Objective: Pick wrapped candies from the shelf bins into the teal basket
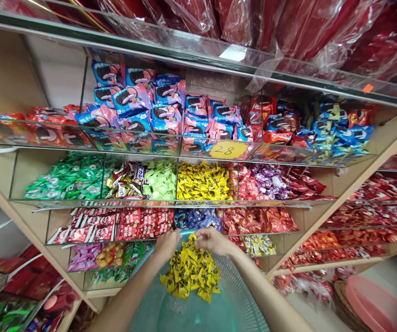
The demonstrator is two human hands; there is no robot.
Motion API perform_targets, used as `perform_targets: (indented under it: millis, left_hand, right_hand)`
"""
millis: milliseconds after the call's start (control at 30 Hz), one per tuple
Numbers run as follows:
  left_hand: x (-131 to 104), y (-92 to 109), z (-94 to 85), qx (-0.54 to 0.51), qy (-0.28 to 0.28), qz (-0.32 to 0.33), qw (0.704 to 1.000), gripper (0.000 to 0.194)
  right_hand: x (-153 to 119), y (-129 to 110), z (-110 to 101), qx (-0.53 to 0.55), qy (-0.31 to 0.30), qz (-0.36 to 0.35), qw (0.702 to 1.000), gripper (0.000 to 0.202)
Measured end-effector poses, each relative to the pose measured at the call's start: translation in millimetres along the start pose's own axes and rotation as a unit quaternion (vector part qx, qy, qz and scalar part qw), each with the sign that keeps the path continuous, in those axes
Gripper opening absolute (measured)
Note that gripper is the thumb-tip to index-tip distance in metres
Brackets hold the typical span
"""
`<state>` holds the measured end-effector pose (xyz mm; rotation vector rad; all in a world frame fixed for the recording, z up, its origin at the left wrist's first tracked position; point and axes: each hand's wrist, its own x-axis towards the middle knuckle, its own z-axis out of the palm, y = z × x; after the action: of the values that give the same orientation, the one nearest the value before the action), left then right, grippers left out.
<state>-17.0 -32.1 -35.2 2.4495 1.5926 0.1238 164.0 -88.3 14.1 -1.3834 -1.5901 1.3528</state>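
A teal plastic basket [243, 302] is in front of me below the shelves. My left hand [167, 244] is closed on its far rim. Inside the basket lies a heap of yellow-wrapped candies [193, 272], gathered toward the far side. My right hand [214, 240] is at the top of this heap, fingers curled in a pinch. A yellow candy shows at its fingertips; the inside of the grip is hidden. Beyond both hands, a shelf compartment holds more yellow candies [203, 180] of the same look.
Glass-fronted shelves hold green candies [72, 177], blue-and-pink cookie packs [132, 99], red packets [146, 222] and purple candies [269, 180]. A yellow price tag [226, 149] reads 28. Plastic-wrapped red goods [288, 23] fill the top. A pink basin [374, 302] stands at lower right.
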Motion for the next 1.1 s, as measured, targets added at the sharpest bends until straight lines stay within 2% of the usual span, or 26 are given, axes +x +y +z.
perform_targets:
  millis: [100, 167, 433, 600, 767, 967, 1100]
  left_hand:
    - [0.0, 0.0, -0.9, 0.004, -0.003, 0.005, 1.000, 0.038]
    - [-0.2, -0.2, -1.9, 0.003, -0.005, 0.009, 1.000, 0.038]
    - [-1.3, -0.6, -3.4, 0.004, -0.009, 0.011, 1.000, 0.039]
    - [-2.6, 0.7, -4.7, 0.002, -0.009, 0.013, 1.000, 0.040]
    - [-3.9, 1.9, -6.2, 0.006, -0.007, 0.019, 1.000, 0.041]
    - [-2.9, 0.0, -4.1, 0.010, 0.002, 0.024, 1.000, 0.040]
    - [-2.1, -1.1, -1.5, 0.014, 0.008, 0.026, 1.000, 0.038]
  right_hand:
    - [5.1, 18.0, 7.4, -0.127, -0.004, 0.046, 0.991, 0.006]
    - [7.0, 23.9, 13.2, -0.187, -0.014, 0.070, 0.980, 0.008]
    - [4.0, 22.1, 25.4, -0.337, -0.038, 0.032, 0.940, 0.012]
    - [1.4, 19.0, 29.2, -0.387, 0.014, 0.065, 0.919, 0.018]
    - [-0.5, 17.5, 30.7, -0.428, 0.053, 0.069, 0.900, 0.019]
    - [-0.4, 20.1, 31.4, -0.434, 0.061, 0.068, 0.896, 0.016]
    - [-3.3, 6.9, 25.4, -0.433, 0.074, 0.041, 0.897, 0.013]
